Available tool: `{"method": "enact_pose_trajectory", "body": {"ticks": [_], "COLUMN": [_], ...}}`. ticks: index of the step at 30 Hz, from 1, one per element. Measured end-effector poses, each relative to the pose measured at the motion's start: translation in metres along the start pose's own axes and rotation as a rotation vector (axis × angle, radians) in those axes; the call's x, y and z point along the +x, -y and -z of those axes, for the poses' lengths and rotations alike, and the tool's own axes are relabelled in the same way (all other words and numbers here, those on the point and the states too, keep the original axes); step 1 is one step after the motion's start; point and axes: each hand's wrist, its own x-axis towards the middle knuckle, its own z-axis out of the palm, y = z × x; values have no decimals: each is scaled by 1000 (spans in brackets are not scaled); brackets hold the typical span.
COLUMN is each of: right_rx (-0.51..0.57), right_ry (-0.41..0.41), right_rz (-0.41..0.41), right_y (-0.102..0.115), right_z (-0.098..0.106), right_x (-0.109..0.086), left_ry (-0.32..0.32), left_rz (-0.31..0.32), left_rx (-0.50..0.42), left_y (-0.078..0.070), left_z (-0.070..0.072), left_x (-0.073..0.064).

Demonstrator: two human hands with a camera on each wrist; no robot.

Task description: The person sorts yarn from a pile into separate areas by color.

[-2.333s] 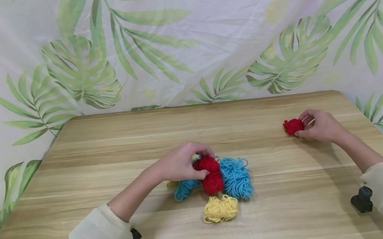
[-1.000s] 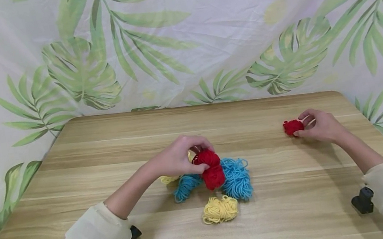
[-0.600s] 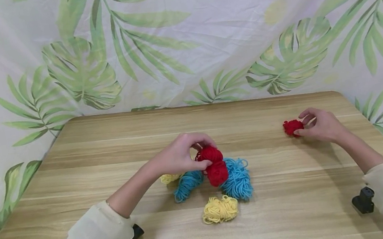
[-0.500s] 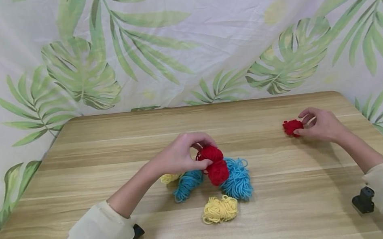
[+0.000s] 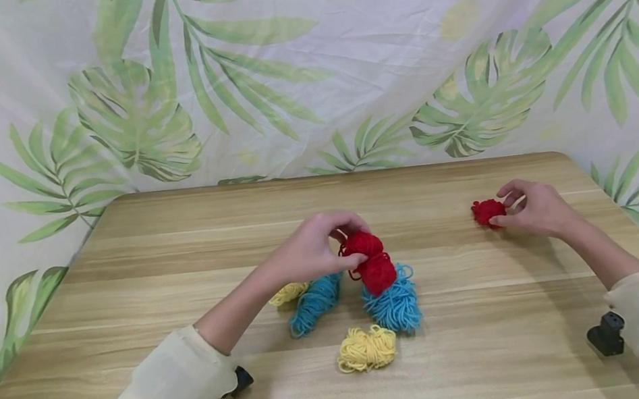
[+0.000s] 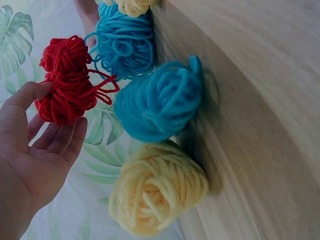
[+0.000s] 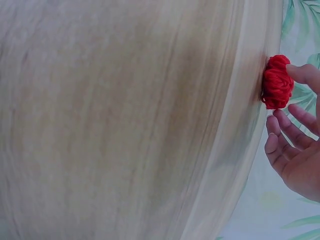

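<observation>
Yellow bundle at left seen on the table, left blue bundle laid just beside it. Raised red bundle pinched between thumb and fingers of left hand, held clear of the table. Front yellow bundle seen below; right blue bundle partly hidden by the raised red. Far right: small red bundle on the table, met by thumb of right hand; fingers slightly spread and curved, whether it's pinched can't be told.
</observation>
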Motion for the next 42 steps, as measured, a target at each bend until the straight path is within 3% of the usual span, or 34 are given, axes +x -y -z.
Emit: {"method": "enact_pose_trajectory", "body": {"ticks": [19, 42], "right_rx": [-1, 6], "right_ry": [18, 17], "right_rz": [-14, 3], "right_y": [-4, -11], "right_z": [2, 2], "right_x": [-3, -4], "left_ry": [-33, -70], "left_rz": [105, 143], "left_rx": [22, 63], "left_y": [0, -2], "left_z": [-9, -11], "left_x": [22, 57]}}
